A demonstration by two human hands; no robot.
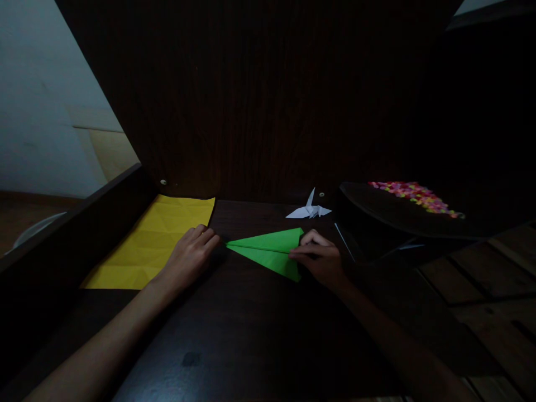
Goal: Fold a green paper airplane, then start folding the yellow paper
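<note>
on the dark tabletop a folded green paper lies between both hands, the left hand resting flat with fingers together at its pointed tip, the right hand pinching its wide end, yellow paper and a white paper crane nearby.

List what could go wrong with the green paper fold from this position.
1. The left hand touches only the narrow tip of the green paper, so the point could slip or crumple under pressure.
2. The right hand pinches the wide end; a sideways pull might skew the centre crease.
3. The white paper crane sits close behind, and the yellow sheet lies under the left hand's edge; a sweeping move might knock or drag either.
</note>
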